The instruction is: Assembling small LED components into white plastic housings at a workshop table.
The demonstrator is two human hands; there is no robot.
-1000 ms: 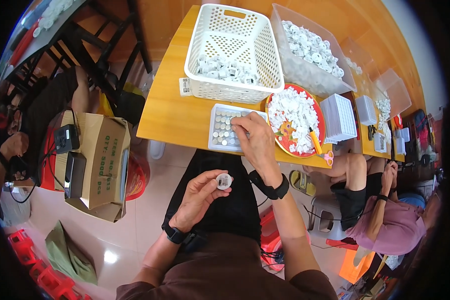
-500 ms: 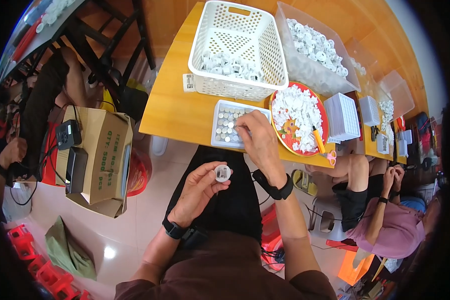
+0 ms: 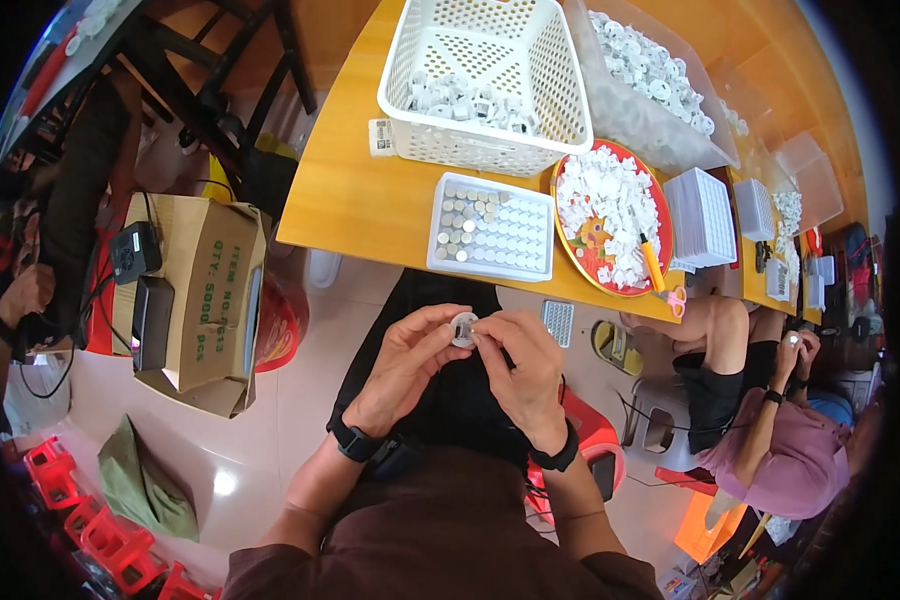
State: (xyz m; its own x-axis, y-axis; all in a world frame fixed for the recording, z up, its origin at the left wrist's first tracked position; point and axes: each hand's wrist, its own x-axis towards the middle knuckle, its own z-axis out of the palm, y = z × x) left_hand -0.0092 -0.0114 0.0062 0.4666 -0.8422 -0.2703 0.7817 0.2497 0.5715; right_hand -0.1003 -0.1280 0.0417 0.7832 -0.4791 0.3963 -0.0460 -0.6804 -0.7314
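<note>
In front of my lap, my left hand [image 3: 407, 352] pinches a small round white plastic housing [image 3: 462, 328] between thumb and fingers. My right hand [image 3: 521, 366] is closed at the housing's right side, its thumb and fingertips meeting at its face. Whatever lies between those fingertips is too small to make out. Beyond both hands, at the table edge, sits a white tray [image 3: 491, 273] with rows of round wells. Silver button cells [image 3: 454, 220] fill its left part, while the wells on the right show white.
A white perforated basket [image 3: 483, 165] of white parts stands behind the tray. Beside it are a red plate [image 3: 558, 207] of white pieces, a yellow-handled tool [image 3: 652, 264], pink scissors [image 3: 677, 300] and stacked trays [image 3: 700, 215]. A cardboard box [image 3: 202, 290] stands left; another person [image 3: 770, 455] sits right.
My right hand has come back from the tray of button cells down to the housing in my left hand. My left hand has shifted slightly up and right.
</note>
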